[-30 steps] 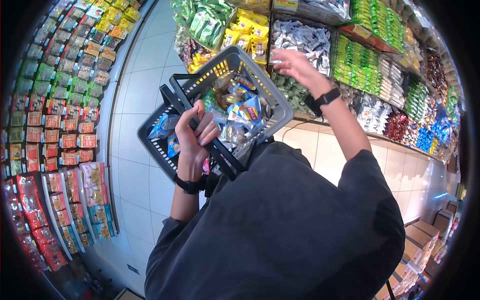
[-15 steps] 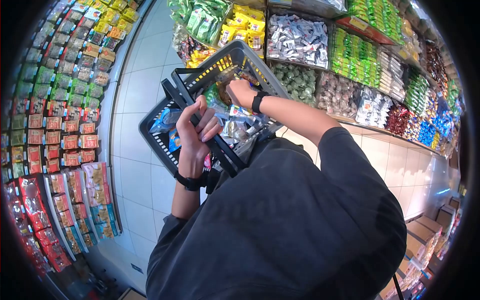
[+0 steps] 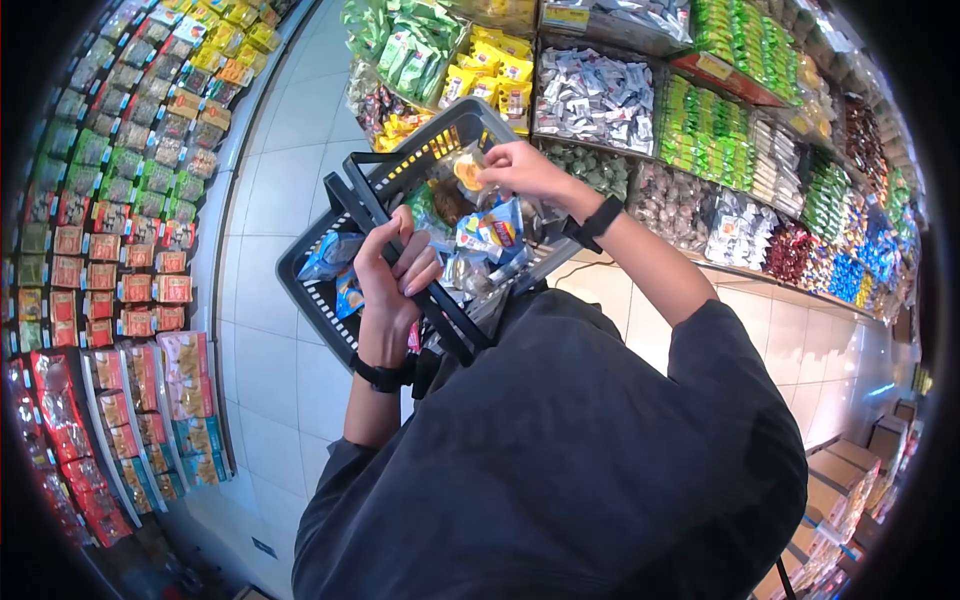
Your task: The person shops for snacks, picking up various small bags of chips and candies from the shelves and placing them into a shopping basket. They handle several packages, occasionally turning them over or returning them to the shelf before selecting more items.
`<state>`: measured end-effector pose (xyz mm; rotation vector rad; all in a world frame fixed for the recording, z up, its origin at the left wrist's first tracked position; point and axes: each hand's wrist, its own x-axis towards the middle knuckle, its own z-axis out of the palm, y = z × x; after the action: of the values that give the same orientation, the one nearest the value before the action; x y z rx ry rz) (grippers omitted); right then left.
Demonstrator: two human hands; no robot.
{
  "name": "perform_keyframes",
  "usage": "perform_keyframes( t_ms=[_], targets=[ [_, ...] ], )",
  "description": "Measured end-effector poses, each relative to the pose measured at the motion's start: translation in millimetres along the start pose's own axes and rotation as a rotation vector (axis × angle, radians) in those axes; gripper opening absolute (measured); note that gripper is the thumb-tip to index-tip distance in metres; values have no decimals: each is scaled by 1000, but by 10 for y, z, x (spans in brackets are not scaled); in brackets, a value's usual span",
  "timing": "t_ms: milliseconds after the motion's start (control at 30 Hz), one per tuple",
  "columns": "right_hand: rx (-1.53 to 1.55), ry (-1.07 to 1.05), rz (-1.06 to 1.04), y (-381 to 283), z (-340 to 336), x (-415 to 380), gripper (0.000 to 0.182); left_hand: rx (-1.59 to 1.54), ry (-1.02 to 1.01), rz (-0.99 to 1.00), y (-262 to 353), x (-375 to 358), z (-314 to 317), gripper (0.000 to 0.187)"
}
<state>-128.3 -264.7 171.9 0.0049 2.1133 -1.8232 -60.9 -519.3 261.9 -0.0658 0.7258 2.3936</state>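
My left hand (image 3: 388, 275) is closed around the black handles of a grey plastic shopping basket (image 3: 330, 300), held up in front of my chest. The basket is full of snack packets, among them a blue and yellow one (image 3: 490, 232). My right hand (image 3: 520, 168) is over the far side of the basket, its fingers pinching a clear packet with an orange piece (image 3: 462, 170). Both wrists wear black bands.
Shelves of bagged sweets and snacks (image 3: 640, 110) run along the right, close behind the basket. A second rack of small packets (image 3: 120, 200) lines the left. White floor tiles (image 3: 280, 130) form the aisle between them. Cardboard boxes (image 3: 850, 480) are stacked at the lower right.
My right hand went from the shelf down into the basket, then lifted slightly and now pinches a clear packet at the basket's far side. The left hand kept hold of the handles.
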Motion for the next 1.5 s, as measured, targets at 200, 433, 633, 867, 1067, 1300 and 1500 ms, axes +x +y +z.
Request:
perform_keyframes(
  t_ms=[200, 433, 633, 867, 1067, 1300, 1500],
  targets=[
    [612, -15, 28, -415, -16, -794, 22, -26, 9, -32, -6, -36, -39, 26],
    [873, 147, -99, -465, 0, -1689, 29, -99, -41, -113, -147, -219, 27, 25],
    [879, 587, -182, -470, -320, -2714, 31, -128, -84, -202, -449, -298, 9, 23],
    [716, 848, -307, -266, -1229, -3506, 26, 16, -36, -186, -852, -238, 173, 16],
    [-170, 1211, -317, -45, -3025, -4043, 34, 39, 37, -105, -1637, -46, 623, 21],
    [-1048, 1371, -384, -46, -5585, -3982, 34, 34, 239, 85, -2245, -89, 760, 20],
    [-1209, 1152, -312, 123, -6902, -3293, 33, 94, 415, 182, -2586, -218, 1160, 22]
  ],
)
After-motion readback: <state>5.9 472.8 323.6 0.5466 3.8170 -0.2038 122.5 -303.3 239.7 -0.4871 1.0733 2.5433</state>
